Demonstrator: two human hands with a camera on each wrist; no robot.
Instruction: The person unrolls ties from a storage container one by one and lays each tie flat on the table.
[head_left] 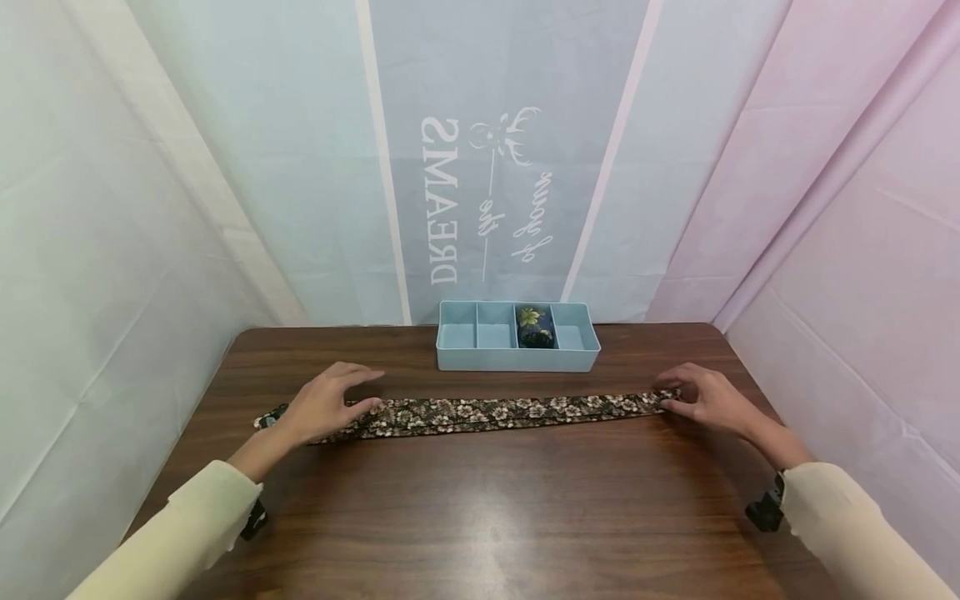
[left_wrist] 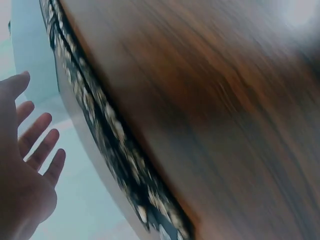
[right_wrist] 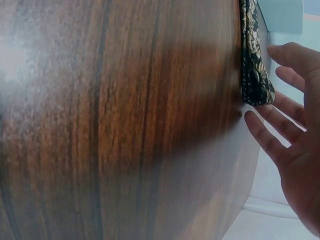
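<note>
A long folded strip of dark cloth with pale flowers [head_left: 495, 412] lies flat across the table from left to right. Over its left part is my left hand [head_left: 322, 406], fingers spread and relaxed; the left wrist view shows this hand [left_wrist: 30, 150] beside the cloth [left_wrist: 107, 125], holding nothing. At the strip's right end is my right hand [head_left: 708, 402], thumb and fingers around the end. In the right wrist view the fingers of this hand [right_wrist: 295, 115] are loosely extended beside the cloth's folded end [right_wrist: 257, 85], not gripping it.
A light blue tray [head_left: 517, 360] with several compartments stands at the table's back edge. A dark rolled cloth with a yellow-green flower [head_left: 535, 327] sits in its third compartment from the left. Behind the wooden table [head_left: 480, 517] hangs a printed curtain [head_left: 487, 167].
</note>
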